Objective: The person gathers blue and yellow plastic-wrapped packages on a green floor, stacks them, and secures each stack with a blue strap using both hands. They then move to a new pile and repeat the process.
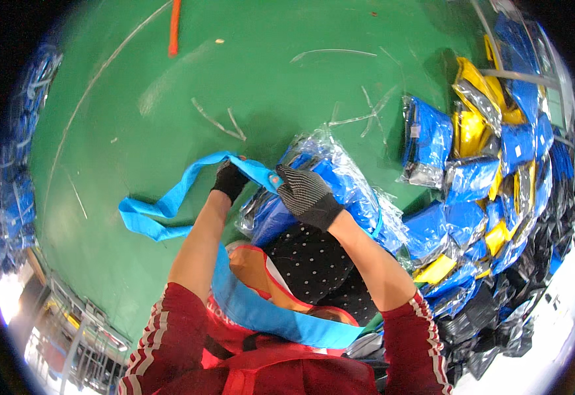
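The left hand (231, 181) and right hand (308, 197) are holding a blue strap (256, 172) near the centre, each grip closed on it. Its loop is stretching toward nine o'clock; wrapped packs (473, 180) are lying toward three o'clock.

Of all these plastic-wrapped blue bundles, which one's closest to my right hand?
The bundle partly hidden by your right hand, near the picture's centre; the others lie farther off, mostly in the right-side pile.
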A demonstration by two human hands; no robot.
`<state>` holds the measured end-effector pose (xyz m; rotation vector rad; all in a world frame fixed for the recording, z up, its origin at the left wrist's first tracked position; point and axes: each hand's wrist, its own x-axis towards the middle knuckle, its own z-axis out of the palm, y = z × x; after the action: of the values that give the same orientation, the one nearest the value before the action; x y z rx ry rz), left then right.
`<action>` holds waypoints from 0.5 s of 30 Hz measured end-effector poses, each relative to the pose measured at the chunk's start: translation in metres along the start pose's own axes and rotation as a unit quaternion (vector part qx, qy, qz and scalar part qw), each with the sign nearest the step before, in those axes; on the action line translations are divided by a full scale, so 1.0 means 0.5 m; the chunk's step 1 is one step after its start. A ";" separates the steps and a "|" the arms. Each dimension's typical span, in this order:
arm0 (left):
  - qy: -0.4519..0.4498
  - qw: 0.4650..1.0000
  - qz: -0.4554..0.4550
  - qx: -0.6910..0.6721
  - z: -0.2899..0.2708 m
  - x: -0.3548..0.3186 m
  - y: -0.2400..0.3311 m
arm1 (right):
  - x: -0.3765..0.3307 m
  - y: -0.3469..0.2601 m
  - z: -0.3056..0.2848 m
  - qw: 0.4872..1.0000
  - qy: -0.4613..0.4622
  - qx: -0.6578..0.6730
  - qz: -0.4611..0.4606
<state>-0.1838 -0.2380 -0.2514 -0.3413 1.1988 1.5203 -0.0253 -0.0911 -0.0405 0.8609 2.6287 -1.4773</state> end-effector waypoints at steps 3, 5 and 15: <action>-0.041 0.996 -0.060 0.054 0.069 0.038 0.009 | 0.028 0.018 0.004 0.998 -0.048 0.031 0.033; 0.000 0.966 -0.019 0.258 0.100 0.050 0.008 | 0.046 0.028 0.011 0.996 -0.046 0.068 0.031; 0.128 0.863 0.197 0.448 0.183 -0.231 0.040 | 0.061 0.002 0.032 0.986 -0.058 -0.016 0.154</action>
<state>-0.1271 -0.2266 -0.1146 0.3651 2.1358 1.0840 -0.0548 -0.0892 -0.0582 1.0829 2.3033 -1.3578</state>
